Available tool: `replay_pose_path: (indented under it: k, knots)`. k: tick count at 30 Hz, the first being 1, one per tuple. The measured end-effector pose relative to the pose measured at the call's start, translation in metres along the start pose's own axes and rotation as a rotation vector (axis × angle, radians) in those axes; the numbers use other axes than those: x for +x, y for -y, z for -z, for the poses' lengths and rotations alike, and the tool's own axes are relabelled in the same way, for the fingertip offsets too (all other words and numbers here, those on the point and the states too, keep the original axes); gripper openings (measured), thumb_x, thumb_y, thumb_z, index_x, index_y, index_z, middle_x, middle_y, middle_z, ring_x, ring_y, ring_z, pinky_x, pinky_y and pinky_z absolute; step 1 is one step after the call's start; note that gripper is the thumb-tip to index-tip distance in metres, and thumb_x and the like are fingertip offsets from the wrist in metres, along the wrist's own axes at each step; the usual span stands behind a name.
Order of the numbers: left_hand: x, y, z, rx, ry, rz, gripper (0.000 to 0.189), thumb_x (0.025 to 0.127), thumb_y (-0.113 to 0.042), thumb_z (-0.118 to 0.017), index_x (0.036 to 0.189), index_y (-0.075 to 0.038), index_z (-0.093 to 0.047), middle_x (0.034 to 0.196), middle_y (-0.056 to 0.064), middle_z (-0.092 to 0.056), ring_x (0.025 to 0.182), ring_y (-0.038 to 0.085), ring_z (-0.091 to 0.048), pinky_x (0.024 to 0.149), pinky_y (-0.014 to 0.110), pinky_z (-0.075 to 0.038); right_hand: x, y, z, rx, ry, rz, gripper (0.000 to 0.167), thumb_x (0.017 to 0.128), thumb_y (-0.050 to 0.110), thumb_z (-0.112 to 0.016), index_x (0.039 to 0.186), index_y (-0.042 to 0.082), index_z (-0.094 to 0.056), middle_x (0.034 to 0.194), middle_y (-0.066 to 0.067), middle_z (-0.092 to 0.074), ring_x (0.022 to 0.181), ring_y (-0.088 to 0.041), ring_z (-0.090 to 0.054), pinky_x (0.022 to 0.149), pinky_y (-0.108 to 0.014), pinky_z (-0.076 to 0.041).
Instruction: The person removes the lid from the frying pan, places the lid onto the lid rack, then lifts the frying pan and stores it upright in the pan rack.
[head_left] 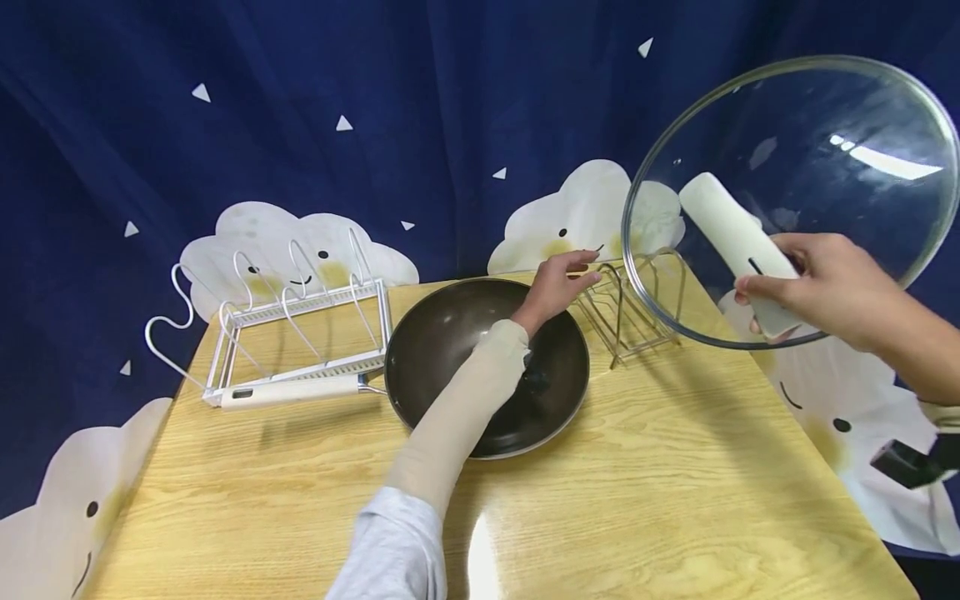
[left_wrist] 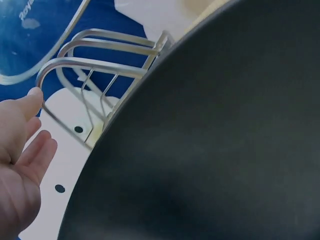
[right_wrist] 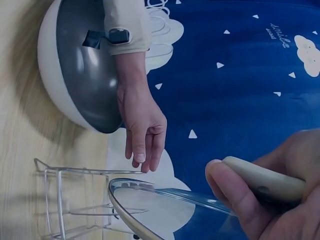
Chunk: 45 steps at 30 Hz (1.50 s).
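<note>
My right hand (head_left: 832, 287) grips the white upright handle (head_left: 727, 221) of a large round glass lid (head_left: 810, 150). The lid is tilted in the air at the right, its lower rim close to a small metal wire rack (left_wrist: 100, 65). Stretched across a dark wok (head_left: 435, 333), my left hand (head_left: 558, 287) has its fingers extended toward that rack. In the left wrist view a fingertip (left_wrist: 35, 95) overlaps the rack's end; whether it touches, I cannot tell. Nothing is in that hand. The wok stands on the table, its white handle (head_left: 296, 392) pointing left.
A white wire rack (head_left: 352, 364) with curved dividers stands at the back left, behind the wok handle. The wooden table (head_left: 637, 500) ends at a blue curtain (head_left: 420, 100) printed with clouds and triangles.
</note>
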<state>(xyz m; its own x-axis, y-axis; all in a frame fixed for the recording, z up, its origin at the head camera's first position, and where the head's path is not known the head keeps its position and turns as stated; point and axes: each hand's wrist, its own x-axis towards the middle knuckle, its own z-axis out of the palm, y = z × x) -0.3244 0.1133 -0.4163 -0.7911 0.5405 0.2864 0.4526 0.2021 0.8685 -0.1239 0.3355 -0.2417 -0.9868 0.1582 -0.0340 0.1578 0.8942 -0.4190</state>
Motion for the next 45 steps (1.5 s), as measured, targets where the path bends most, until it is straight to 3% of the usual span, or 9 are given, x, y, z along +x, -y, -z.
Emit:
replay_pose_path:
  k: [6, 11, 18, 25, 31, 45]
  knots:
    - [0.0, 0.0, -0.013, -0.05, -0.06, 0.026, 0.039, 0.098, -0.013, -0.07, 0.136, -0.009, -0.066, 0.138, 0.007, -0.065, 0.123, 0.022, -0.064, 0.092, 0.02, -0.052, 0.006, -0.007, -0.007, 0.005, 0.026, 0.037, 0.058, 0.099, 0.033, -0.068, 0.136, -0.008, -0.049, 0.115, -0.04, -0.06, 0.085, -0.042, -0.067, 0.056, -0.041, -0.053]
    - [0.002, 0.0, -0.018, -0.073, -0.073, 0.006, 0.038, 0.098, -0.01, -0.07, 0.135, -0.008, -0.066, 0.135, 0.01, -0.067, 0.12, 0.022, -0.065, 0.091, 0.02, -0.053, 0.009, -0.008, -0.013, 0.038, 0.033, 0.068, 0.054, 0.098, 0.031, -0.069, 0.133, -0.006, -0.052, 0.11, -0.037, -0.063, 0.079, -0.035, -0.069, 0.055, -0.041, -0.056]
    - [0.004, 0.001, -0.025, -0.059, -0.11, 0.009, 0.032, 0.099, -0.011, -0.069, 0.131, -0.008, -0.069, 0.129, 0.007, -0.07, 0.117, 0.018, -0.066, 0.089, 0.017, -0.052, 0.012, -0.005, -0.021, 0.079, 0.043, 0.088, 0.047, 0.098, 0.027, -0.07, 0.128, -0.006, -0.055, 0.104, -0.034, -0.066, 0.074, -0.031, -0.071, 0.055, -0.041, -0.059]
    - [0.004, 0.002, -0.033, -0.084, -0.193, 0.011, 0.026, 0.097, -0.009, -0.07, 0.122, -0.005, -0.073, 0.118, 0.009, -0.074, 0.109, 0.02, -0.069, 0.087, 0.016, -0.053, 0.016, -0.002, -0.03, 0.028, 0.019, 0.139, 0.042, 0.097, 0.022, -0.07, 0.126, -0.007, -0.058, 0.102, -0.033, -0.067, 0.074, -0.034, -0.07, 0.05, -0.039, -0.057]
    - [0.007, 0.001, -0.034, -0.033, -0.253, -0.006, 0.021, 0.095, -0.011, -0.073, 0.115, -0.007, -0.077, 0.109, 0.006, -0.077, 0.101, 0.017, -0.071, 0.081, 0.015, -0.052, 0.02, 0.0, -0.035, -0.029, -0.032, 0.193, 0.035, 0.093, 0.018, -0.073, 0.116, -0.006, -0.063, 0.094, -0.028, -0.07, 0.076, -0.038, -0.069, 0.051, -0.038, -0.054]
    - [0.007, 0.003, -0.039, -0.091, -0.277, -0.002, 0.018, 0.095, -0.011, -0.073, 0.111, -0.005, -0.077, 0.105, 0.007, -0.077, 0.099, 0.017, -0.071, 0.081, 0.015, -0.053, 0.026, 0.002, -0.05, -0.069, 0.008, 0.189, 0.039, 0.096, 0.021, -0.07, 0.122, -0.006, -0.06, 0.101, -0.03, -0.068, 0.072, -0.033, -0.069, 0.048, -0.037, -0.054]
